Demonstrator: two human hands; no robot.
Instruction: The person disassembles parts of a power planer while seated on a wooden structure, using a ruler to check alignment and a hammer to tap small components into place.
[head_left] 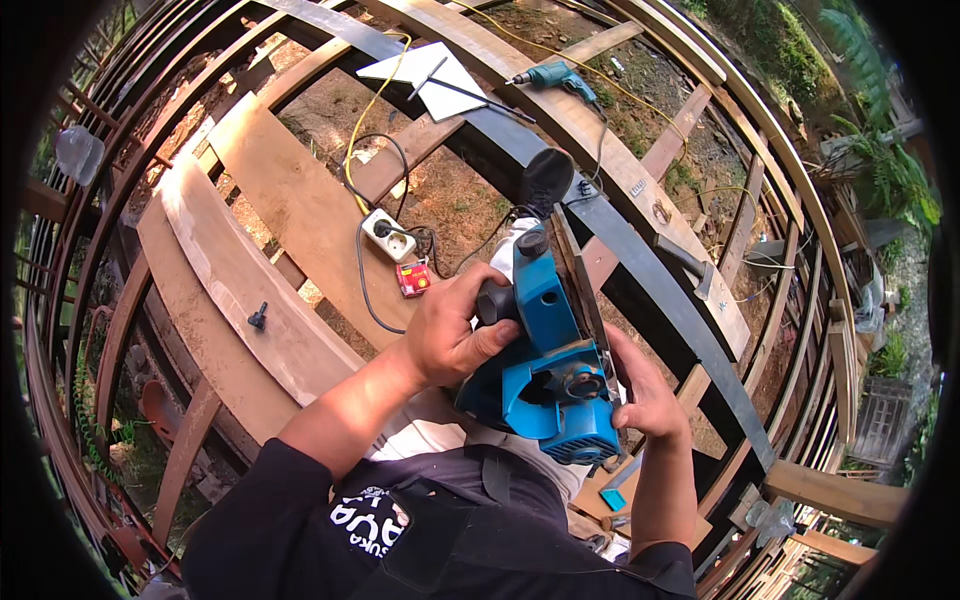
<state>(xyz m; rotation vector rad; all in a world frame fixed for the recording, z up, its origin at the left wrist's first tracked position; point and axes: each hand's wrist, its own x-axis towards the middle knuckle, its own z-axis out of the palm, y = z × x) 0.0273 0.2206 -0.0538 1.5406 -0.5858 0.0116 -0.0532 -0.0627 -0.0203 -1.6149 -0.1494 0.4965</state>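
Head view: the left hand is closed around the black rounded knob of a blue electric hand planer, its thumb lying across toward the body. The right hand holds the planer's flat sole side, thumb at the edge and fingers partly hidden. The planer is raised between both hands in front of the torso, sole turned to the right, one end pointing toward a dark shoe.

Just left of the planer, beyond the left hand, sit a small red box and a white socket block with a black plug in it; black cable loops around them. Farther left, a broad tan board and a pale plank lie side by side, a small black part on the plank. Open gaps between the timbers drop to brown ground.

Right of the planer, a long dark beam runs diagonally, edged by a light wooden plank bearing a teal drill and a dark-handled tool.
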